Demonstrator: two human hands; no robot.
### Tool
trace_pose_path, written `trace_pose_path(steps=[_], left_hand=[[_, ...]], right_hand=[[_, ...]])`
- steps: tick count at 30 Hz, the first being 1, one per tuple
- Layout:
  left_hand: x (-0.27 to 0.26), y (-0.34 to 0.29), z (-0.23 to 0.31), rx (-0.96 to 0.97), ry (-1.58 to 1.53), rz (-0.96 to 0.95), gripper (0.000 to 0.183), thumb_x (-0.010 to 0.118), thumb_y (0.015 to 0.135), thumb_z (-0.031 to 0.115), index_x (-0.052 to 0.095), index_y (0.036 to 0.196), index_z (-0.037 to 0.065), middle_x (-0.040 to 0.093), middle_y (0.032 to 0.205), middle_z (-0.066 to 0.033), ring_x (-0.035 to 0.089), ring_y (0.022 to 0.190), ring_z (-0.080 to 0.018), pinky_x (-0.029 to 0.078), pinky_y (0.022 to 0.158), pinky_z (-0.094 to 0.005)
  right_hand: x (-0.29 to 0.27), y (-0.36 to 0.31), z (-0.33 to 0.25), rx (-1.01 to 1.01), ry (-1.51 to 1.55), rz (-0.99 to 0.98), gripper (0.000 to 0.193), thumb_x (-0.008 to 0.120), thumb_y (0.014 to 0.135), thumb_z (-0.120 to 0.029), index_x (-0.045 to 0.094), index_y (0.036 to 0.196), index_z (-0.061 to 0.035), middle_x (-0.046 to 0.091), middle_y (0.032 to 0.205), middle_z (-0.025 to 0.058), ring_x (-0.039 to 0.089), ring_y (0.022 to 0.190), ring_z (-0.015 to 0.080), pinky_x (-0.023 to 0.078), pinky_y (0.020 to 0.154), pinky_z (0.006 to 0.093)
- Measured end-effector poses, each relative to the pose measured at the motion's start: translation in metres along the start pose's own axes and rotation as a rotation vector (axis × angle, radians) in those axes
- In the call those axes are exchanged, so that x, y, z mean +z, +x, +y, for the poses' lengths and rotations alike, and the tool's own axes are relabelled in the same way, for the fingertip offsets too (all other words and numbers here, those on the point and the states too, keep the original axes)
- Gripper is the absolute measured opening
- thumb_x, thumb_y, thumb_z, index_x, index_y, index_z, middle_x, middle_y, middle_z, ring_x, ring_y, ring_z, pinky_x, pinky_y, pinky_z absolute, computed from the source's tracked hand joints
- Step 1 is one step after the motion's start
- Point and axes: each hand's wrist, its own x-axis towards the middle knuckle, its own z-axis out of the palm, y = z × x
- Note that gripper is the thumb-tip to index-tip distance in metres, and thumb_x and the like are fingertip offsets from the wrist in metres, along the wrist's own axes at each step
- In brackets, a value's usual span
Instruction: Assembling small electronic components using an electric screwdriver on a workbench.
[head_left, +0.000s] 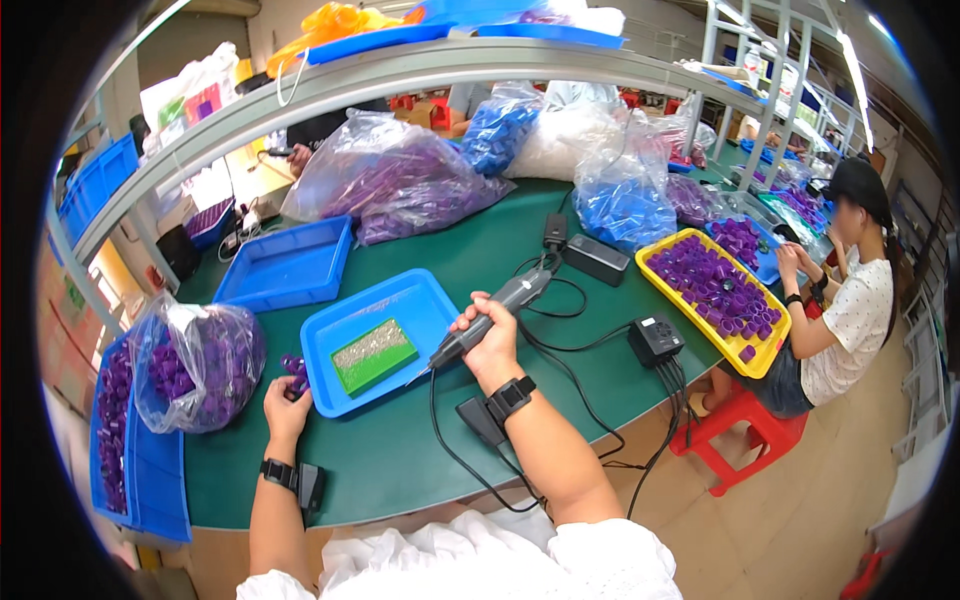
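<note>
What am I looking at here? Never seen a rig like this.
No robot here: these are a person's two bare hands. The single picture comes from a wide fisheye camera on their head, looking down, so straight edges bend. The right hand holds a grey, pen-like tool; the left hand holds a small purple piece. On the green table, a blue tray contains a green box. A yellow tray of purple parts lies right.
</note>
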Motion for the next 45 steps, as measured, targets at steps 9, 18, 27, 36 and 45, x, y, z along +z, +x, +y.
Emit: trace_pose_path(steps=[9, 18, 27, 36, 45], left_hand=[[-0.002, -0.004, 0.006, -0.053, -0.051, -0.006, 0.032, 0.075, 0.062, 0.02, 0.062, 0.083, 0.0, 0.055, 0.076, -0.0048, 0.049, 0.066, -0.0142, 0.043, 0.061, -0.0277], [-0.006, -0.004, 0.011, -0.045, -0.031, -0.011, 0.03, 0.075, 0.062, 0.02, 0.063, 0.083, 0.002, 0.055, 0.073, -0.0054, 0.051, 0.065, -0.0159, 0.044, 0.061, -0.0284], [-0.02, -0.002, 0.025, 0.0, -0.343, 0.224, 0.025, 0.076, 0.066, 0.01, 0.06, 0.084, 0.002, 0.055, 0.074, -0.0009, 0.049, 0.065, -0.0088, 0.041, 0.057, -0.0231], [-0.022, -0.048, 0.088, 0.419, -0.262, -0.608, 0.028, 0.075, 0.071, 0.025, 0.063, 0.088, 0.006, 0.063, 0.076, -0.0089, 0.061, 0.062, -0.0247, 0.049, 0.055, -0.0336], [-0.013, -0.048, 0.066, 0.301, -0.189, -0.648, 0.031, 0.073, 0.072, 0.029, 0.062, 0.087, 0.004, 0.063, 0.073, -0.009, 0.062, 0.063, -0.0253, 0.049, 0.055, -0.0355]], right_hand=[[0.007, -0.009, -0.002, -0.025, -0.085, -0.11, 0.032, 0.056, 0.075, -0.016, 0.053, 0.104, -0.0041, 0.053, 0.073, 0.0085, 0.053, 0.068, 0.0232, 0.045, 0.072, 0.0413], [0.014, -0.009, -0.004, -0.087, -0.196, -0.18, 0.031, 0.054, 0.091, -0.027, 0.049, 0.116, -0.0101, 0.06, 0.099, 0.0119, 0.058, 0.072, 0.0182, 0.051, 0.071, 0.0379], [0.011, -0.01, -0.032, -0.123, -0.112, -0.324, 0.044, 0.051, 0.09, -0.036, 0.05, 0.123, -0.0082, 0.055, 0.074, 0.0046, 0.05, 0.055, 0.0134, 0.045, 0.057, 0.0299], [0.096, -0.022, -0.013, -0.444, -0.503, -0.24, 0.025, 0.05, 0.091, -0.019, 0.045, 0.113, -0.0081, 0.052, 0.077, 0.0043, 0.052, 0.062, 0.0151, 0.045, 0.066, 0.0359], [0.1, 0.011, 0.06, -0.125, -0.758, -0.635, 0.027, 0.053, 0.083, -0.006, 0.042, 0.107, -0.004, 0.05, 0.07, 0.0056, 0.05, 0.055, 0.0146, 0.044, 0.061, 0.0323]])
